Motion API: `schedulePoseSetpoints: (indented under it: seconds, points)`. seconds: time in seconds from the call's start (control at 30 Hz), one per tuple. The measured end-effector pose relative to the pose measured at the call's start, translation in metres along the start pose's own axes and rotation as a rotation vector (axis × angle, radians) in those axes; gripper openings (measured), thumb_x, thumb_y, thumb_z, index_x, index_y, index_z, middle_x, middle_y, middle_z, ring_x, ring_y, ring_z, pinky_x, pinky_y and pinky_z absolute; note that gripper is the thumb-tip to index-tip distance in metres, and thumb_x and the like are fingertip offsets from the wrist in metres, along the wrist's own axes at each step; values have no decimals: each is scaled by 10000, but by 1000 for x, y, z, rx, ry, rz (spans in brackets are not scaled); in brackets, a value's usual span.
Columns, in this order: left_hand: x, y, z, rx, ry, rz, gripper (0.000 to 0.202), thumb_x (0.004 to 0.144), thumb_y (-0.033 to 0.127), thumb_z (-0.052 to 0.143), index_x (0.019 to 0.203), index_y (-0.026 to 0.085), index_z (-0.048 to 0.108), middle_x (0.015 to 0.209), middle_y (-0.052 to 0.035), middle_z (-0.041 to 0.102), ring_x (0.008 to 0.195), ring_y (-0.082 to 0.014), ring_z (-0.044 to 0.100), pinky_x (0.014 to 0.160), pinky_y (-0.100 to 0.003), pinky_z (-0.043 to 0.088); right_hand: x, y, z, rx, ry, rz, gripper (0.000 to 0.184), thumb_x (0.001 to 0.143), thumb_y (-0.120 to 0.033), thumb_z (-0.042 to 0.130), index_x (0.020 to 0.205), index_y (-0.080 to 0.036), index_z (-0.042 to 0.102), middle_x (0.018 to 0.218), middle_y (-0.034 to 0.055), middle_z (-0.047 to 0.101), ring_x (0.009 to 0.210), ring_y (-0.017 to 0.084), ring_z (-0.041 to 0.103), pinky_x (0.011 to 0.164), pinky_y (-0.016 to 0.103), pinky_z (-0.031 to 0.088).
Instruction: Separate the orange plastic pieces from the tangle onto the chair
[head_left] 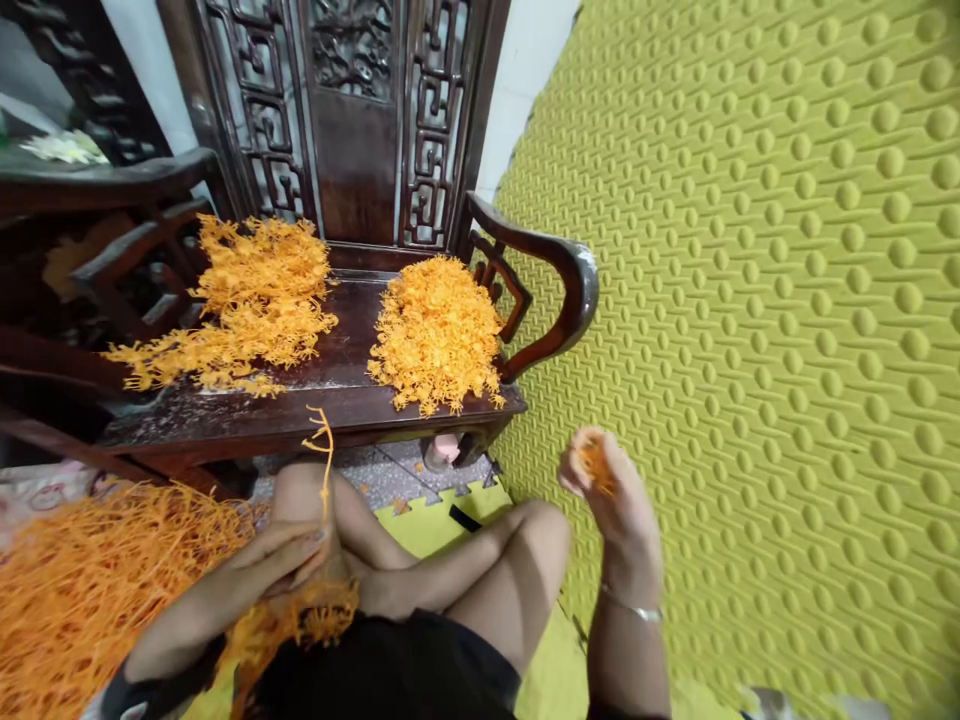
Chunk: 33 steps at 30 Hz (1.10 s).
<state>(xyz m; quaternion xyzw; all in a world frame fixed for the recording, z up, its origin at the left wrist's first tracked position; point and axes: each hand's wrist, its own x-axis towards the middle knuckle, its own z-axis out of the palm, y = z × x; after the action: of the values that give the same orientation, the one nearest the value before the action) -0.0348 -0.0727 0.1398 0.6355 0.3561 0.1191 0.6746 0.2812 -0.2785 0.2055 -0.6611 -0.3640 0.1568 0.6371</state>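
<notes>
My left hand [281, 565] rests over my crossed legs, fingers closed on a thin orange plastic strip [324, 450] that sticks upward, with more orange pieces [315, 615] in my lap. My right hand [604, 490] is raised at the right, fingers curled around a small clump of orange plastic pieces [596, 462]; a bracelet sits on that wrist. On the dark wooden chair seat [345, 350] lie two orange piles: a branched one [247, 305] at the left and a denser heap of small pieces [439, 330] at the right.
A large mass of orange stripped stems [90, 590] lies on the floor at my left. A yellow-green studded foam mat [750, 300] covers the right side. The chair's curved armrest [559, 270] juts toward it. A small pink object [446, 450] sits under the chair.
</notes>
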Motion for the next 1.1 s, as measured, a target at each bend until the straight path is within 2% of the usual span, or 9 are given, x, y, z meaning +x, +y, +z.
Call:
schedulePoseSetpoints:
  seconds: [0.17, 0.3, 0.47, 0.6, 0.73, 0.87, 1.0, 1.03, 1.1]
  points:
    - [0, 17, 11, -125, -127, 101, 508, 831, 611, 535, 574, 175, 503, 572, 22, 400, 544, -119, 365, 516, -218, 318, 122, 2, 55, -341, 12, -182, 356, 863, -536, 504, 751, -203, 560, 599, -19, 451, 567, 131, 436, 589, 285, 405]
    - [-3, 19, 7, -183, -123, 145, 521, 850, 607, 511, 580, 166, 458, 565, 36, 328, 520, -107, 277, 491, -238, 204, 233, 3, 92, -590, 97, -275, 213, 855, -382, 556, 897, -174, 567, 905, 81, 576, 926, 230, 517, 913, 409, 379]
    - [-10, 15, -3, -292, -77, 190, 478, 898, 539, 476, 602, 165, 451, 562, 40, 306, 512, -107, 251, 492, -258, 160, 296, 36, 129, -808, 57, -231, 297, 853, -349, 586, 1027, -108, 585, 1225, 176, 519, 1220, 318, 402, 1040, 529, 278]
    - [-5, 11, -11, -396, -74, 239, 438, 915, 471, 489, 608, 160, 469, 537, 41, 322, 477, -100, 240, 475, -263, 149, 296, 58, 134, -891, -64, -224, 453, 836, -452, 617, 1149, -127, 583, 1327, 152, 500, 1255, 313, 432, 1050, 549, 307]
    - [11, 10, -13, -520, -48, 360, 430, 943, 400, 475, 589, 154, 475, 551, 20, 366, 518, -114, 308, 520, -259, 236, 292, 49, 124, -918, -97, -278, 774, 746, -607, 637, 1310, -92, 507, 1436, 248, 386, 1366, 453, 232, 1059, 685, 133]
    - [21, 18, -5, -708, -34, 488, 405, 935, 378, 489, 602, 151, 453, 690, 3, 371, 570, -110, 311, 563, -245, 282, 272, 22, 117, -904, -35, -439, 658, 764, -627, 602, 1210, -144, 602, 1542, 163, 229, 1435, 385, 31, 1118, 597, 42]
    - [22, 31, 7, -938, -26, 574, 451, 921, 412, 487, 604, 150, 300, 737, 22, 287, 537, -88, 198, 539, -210, 255, 205, -9, 127, -633, 20, -658, 414, 863, -488, 551, 1159, -203, 604, 1477, 114, 370, 1382, 268, 300, 1130, 469, 228]
    - [24, 34, 9, -982, -11, 599, 463, 914, 410, 502, 608, 150, 271, 735, 25, 267, 540, -90, 189, 543, -202, 258, 181, -15, 132, -516, -60, -644, 325, 889, -443, 530, 1109, -222, 620, 1403, 104, 461, 1331, 248, 385, 1114, 460, 266]
    - [28, 39, 15, -1041, 2, 635, 486, 886, 407, 557, 610, 152, 250, 729, 29, 243, 536, -88, 177, 537, -193, 263, 129, -23, 144, -236, -448, -499, 238, 925, -363, 502, 1078, -231, 628, 1241, 88, 588, 1220, 221, 492, 1073, 445, 322]
